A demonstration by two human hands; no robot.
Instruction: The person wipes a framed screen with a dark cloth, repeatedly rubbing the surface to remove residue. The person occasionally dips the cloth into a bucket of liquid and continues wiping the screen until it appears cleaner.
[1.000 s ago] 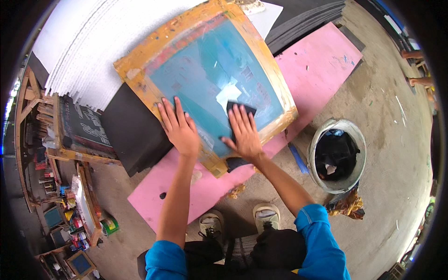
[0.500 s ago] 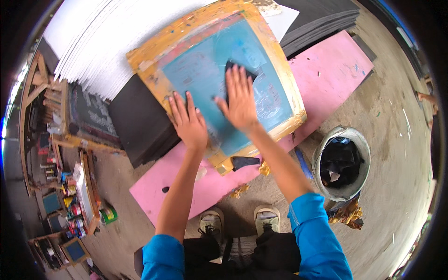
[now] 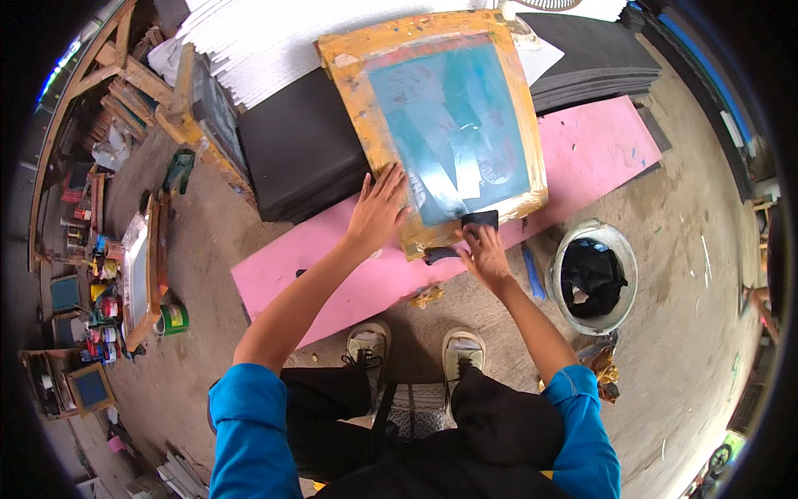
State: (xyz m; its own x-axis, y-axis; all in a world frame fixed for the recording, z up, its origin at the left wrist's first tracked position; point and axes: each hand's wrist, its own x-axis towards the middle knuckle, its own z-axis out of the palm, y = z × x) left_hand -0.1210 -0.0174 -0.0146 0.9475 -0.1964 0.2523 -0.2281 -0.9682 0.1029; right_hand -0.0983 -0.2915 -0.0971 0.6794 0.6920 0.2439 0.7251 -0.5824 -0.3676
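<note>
A silk-screen frame (image 3: pixel 532 108) with yellow, taped wooden borders and a teal mesh (image 3: pixel 449 100) lies tilted in front of me. Wet-looking glare streaks show on the mesh's lower half. My left hand (image 3: pixel 380 208) rests flat on the frame's left border, fingers extended and holding nothing. At the near border, my right hand (image 3: pixel 486 256) grips a folded black cloth (image 3: pixel 480 219) between thumb and fingers, by the mesh's lower edge. Beside it, a dark scrap (image 3: pixel 440 255) sits at the frame's near edge.
Under the frame is a pink board (image 3: pixel 598 137). Black sheets (image 3: pixel 303 141) are stacked to the left, white sheets (image 3: pixel 274 41) behind. A bucket (image 3: pixel 630 283) holding black cloth stands right, near a blue strip (image 3: pixel 533 273). Paint cans and another screen (image 3: pixel 140 270) are at far left.
My right hand has drawn the black cloth from mid-mesh down to the near border. The left hand stays on the left border. My view has shifted, and glare now covers the lower mesh.
</note>
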